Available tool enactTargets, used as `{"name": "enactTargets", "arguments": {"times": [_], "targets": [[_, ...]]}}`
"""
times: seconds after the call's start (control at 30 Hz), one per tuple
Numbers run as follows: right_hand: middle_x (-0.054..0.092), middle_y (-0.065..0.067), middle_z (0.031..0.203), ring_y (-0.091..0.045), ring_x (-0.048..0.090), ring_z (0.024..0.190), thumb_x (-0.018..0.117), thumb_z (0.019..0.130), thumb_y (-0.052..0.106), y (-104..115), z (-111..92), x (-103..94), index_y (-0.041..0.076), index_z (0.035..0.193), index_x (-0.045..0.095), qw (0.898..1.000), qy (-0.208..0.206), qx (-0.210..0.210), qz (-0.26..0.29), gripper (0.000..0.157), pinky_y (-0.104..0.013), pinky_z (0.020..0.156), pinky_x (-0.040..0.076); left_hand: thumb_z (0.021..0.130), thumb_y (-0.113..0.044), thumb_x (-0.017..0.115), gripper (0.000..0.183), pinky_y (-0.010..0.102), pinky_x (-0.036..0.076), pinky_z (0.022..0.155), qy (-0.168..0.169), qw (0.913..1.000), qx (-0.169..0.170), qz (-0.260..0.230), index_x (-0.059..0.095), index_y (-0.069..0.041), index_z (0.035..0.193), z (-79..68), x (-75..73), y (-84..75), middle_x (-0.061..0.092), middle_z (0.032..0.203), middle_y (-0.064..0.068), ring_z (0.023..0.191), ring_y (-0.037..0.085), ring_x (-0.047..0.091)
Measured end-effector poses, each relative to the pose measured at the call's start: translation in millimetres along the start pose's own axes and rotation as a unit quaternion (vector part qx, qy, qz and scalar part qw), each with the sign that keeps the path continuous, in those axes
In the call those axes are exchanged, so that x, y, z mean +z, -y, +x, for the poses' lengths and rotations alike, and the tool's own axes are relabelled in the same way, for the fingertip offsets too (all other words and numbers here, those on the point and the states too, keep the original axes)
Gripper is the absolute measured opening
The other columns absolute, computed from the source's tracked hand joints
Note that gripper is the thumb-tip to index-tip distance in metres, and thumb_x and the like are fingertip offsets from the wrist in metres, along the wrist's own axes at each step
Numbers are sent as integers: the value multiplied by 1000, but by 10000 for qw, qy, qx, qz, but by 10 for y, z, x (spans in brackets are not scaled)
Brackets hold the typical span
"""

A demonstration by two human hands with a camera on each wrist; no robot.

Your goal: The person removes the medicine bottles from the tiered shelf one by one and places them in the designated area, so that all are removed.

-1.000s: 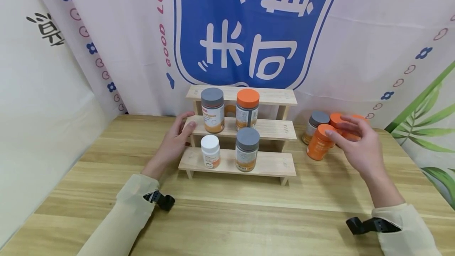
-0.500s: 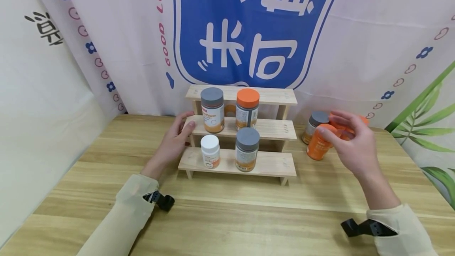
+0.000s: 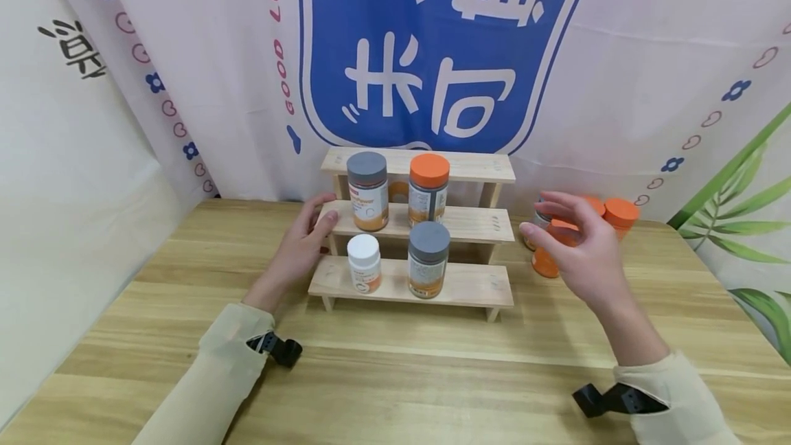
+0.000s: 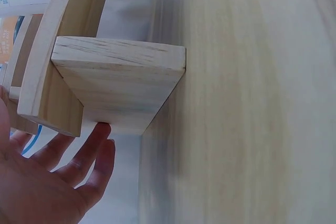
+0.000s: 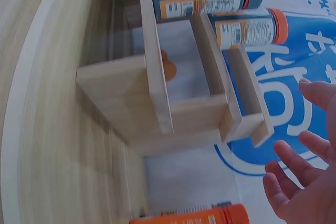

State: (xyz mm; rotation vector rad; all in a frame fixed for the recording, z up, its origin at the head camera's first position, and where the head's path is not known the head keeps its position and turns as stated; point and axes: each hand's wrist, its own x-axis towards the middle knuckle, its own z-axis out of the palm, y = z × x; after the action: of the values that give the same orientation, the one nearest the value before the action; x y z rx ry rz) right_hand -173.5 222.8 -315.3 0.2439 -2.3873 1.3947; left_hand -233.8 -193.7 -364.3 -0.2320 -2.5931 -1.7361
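A three-tier wooden display rack (image 3: 408, 289) stands on the table. At its left end my left hand (image 3: 303, 246) holds the middle tier, thumb on the board and fingers behind. In the left wrist view its fingers (image 4: 92, 153) reach beside the rack's end support. Over at the right, my right hand (image 3: 583, 253) hovers with curved, parted fingers around nothing, partly hiding an orange bottle (image 3: 546, 264). The right wrist view shows the orange bottle (image 5: 194, 216) apart from the fingers (image 5: 294, 163). Behind this hand are two orange-capped bottles (image 3: 621, 213) and a grey-capped bottle (image 3: 540, 218), partly covered.
On the middle tier stand a grey-capped jar (image 3: 368, 198) and an orange-capped jar (image 3: 428, 194). The lowest tier bears a white bottle (image 3: 364, 265) and another grey-capped jar (image 3: 428, 263). A printed cloth (image 3: 395, 40) hangs right behind the rack.
My right hand has moved left and slightly towards the rack, from behind the front orange bottle to above it. The left hand keeps its place, and the bottles have not visibly moved.
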Motion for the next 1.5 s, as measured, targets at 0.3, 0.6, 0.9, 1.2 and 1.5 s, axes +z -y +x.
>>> {"name": "enactTargets", "arguments": {"times": [0.3,0.6,0.9,1.2,1.5], "targets": [[68,-4,134,-13,63,123,77,100,27,179,52,244,16,147,59,9977,352,-35,581,52,-13,97,51,115,-46,41,54,43,55,94,-14,10000,-2,57,33,-23,163,16,8,42,53,152,23,132,37,55],[68,-11,140,-22,62,130,79,98,29,383,214,493,15,150,56,9925,610,109,1050,58,-21,101,52,114,-47,42,54,48,56,97,-16,10000,-82,37,33,-24,163,13,4,25,52,154,23,134,39,55],[67,-9,142,-25,62,134,81,96,32,556,350,667,21,151,55,9856,751,313,1483,61,-46,117,47,114,-46,42,56,49,56,98,11,10000,-76,-2,31,-24,164,-7,-7,-33,52,152,24,133,38,55],[65,-8,142,-26,63,130,81,96,30,617,422,861,22,154,52,9805,1070,428,1589,66,-49,113,52,114,-46,42,55,45,55,94,-1,9999,-107,18,32,-25,164,2,6,-4,55,147,25,129,36,56],[65,-9,140,-28,63,128,82,95,33,660,475,951,22,154,52,9816,1062,626,1459,67,-50,112,52,115,-44,42,54,48,55,96,-15,10000,-54,-28,32,-23,163,-8,1,2,53,150,25,132,37,55]]}}
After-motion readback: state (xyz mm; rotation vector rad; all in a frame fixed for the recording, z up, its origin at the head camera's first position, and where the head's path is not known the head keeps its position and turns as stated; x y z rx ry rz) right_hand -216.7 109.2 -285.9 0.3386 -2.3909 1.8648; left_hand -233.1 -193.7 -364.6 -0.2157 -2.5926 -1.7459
